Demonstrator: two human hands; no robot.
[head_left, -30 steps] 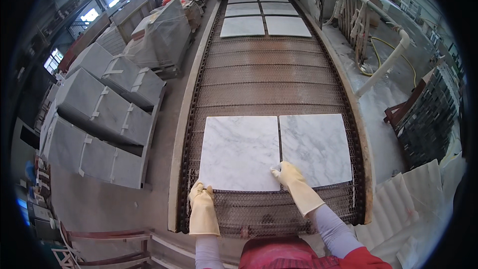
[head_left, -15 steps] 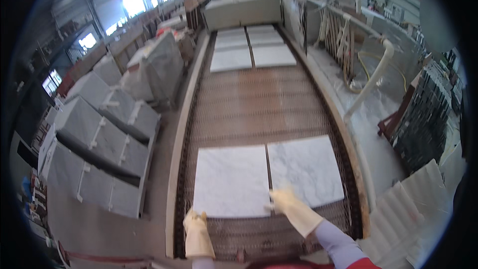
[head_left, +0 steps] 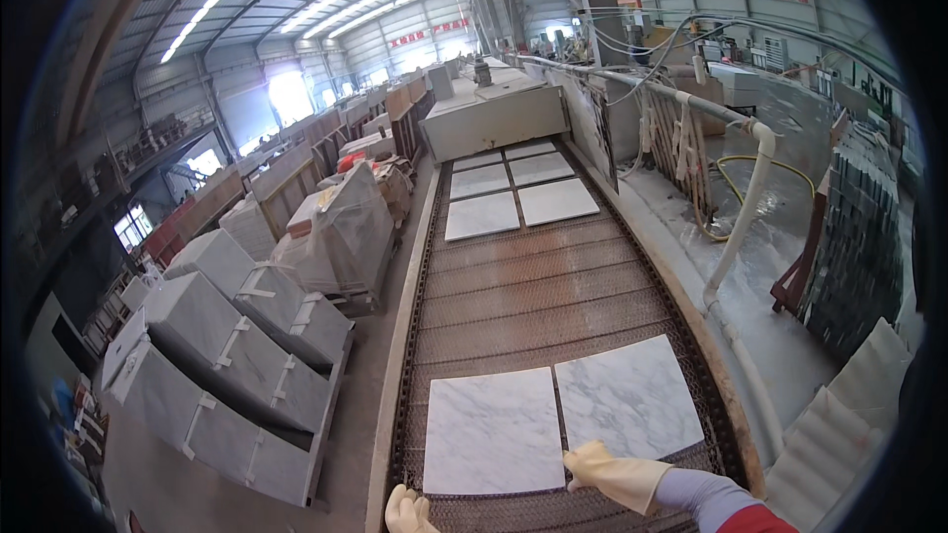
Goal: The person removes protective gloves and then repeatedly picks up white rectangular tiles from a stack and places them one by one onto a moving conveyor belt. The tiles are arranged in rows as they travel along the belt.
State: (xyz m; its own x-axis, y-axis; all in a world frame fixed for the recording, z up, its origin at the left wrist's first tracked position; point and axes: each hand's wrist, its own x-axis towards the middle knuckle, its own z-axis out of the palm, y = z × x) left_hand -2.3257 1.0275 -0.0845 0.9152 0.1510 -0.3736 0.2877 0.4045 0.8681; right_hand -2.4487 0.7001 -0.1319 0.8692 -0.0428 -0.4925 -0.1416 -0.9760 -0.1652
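White, grey-veined square stone slab (head_left: 494,431) lay lower centre of frame on brown mesh conveyor (head_left: 543,301). Cream-gloved left hand (head_left: 408,510), cream-gloved right hand (head_left: 598,466) flanked near corners, apparently for even control; couldn't tell either grip's closure.

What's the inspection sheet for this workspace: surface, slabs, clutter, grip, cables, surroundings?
Surface: brown mesh belt, ribbed crosswise.
Slabs: left slab and right slab, white with grey veining, narrow gap between; far slabs up the belt.
Clutter: grey stacks and wrapped pallet left; dark stack, white sheets right.
Grip: left hand, gloved, by left slab's near-left corner, partly out of frame; right hand, gloved, at gap's near end.
Cables: thin overhead lines right, cable or hose unclear.
Surroundings: pale pipe right; pale housing at belt's far end.
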